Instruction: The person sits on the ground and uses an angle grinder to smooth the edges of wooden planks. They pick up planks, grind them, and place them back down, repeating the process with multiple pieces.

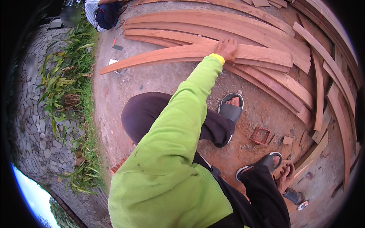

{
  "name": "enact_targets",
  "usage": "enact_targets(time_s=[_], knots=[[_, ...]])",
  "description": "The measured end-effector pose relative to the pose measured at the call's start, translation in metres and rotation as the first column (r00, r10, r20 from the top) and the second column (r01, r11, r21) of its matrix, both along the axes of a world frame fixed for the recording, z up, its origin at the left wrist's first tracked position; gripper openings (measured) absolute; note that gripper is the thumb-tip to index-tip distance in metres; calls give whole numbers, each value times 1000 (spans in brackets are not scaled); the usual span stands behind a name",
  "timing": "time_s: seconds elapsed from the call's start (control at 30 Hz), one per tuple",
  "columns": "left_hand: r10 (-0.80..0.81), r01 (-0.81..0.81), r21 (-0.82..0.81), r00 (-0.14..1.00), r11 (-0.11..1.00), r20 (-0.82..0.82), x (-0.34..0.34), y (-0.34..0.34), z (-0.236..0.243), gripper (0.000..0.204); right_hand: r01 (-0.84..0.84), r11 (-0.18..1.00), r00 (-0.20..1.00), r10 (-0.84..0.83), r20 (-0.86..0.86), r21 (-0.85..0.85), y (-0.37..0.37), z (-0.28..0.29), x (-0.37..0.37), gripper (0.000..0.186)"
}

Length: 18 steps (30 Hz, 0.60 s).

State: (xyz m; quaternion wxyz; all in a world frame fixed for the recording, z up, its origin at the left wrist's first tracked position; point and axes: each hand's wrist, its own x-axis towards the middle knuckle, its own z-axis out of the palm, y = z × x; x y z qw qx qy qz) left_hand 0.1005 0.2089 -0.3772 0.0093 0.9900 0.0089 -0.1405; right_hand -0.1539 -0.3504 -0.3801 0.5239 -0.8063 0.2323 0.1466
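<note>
A long, slightly curved wooden plank (pixel 171 52) lies tilted across other boards, its narrow left end reaching over bare ground. My left hand (pixel 227 50), at the end of a green sleeve with a yellow cuff, grips this plank from above near its right part. Low on the right, beside my sandalled foot, is my right hand (pixel 286 176), its fingers loosely curled and apart; nothing shows clearly in it. Right by that wrist lies a dark angle grinder (pixel 293 196) with a pale disc, apparently on the ground. My right forearm is mostly hidden behind my leg.
Stacked boards (pixel 228 23) fill the far side; curved strips (pixel 342 129) lie along the right. A red square frame (pixel 261 135) and wood scraps sit by my feet. A red-handled tool (pixel 117 45) lies at left, near plants (pixel 68 81). Another person (pixel 103 16) crouches at top left.
</note>
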Motion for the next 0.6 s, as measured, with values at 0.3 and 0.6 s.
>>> enact_targets(time_s=[0.3, 0.6], knots=[[-45, 51, 28, 984, 998, -172, 0, 27, 8, 96, 32, 999, 999, -33, -11, -36, 13, 17, 4, 33], [-31, 31, 12, 999, 999, -18, -8, 27, -13, 72, 17, 994, 998, -10, 67, -110, 0, 12, -1, 27]])
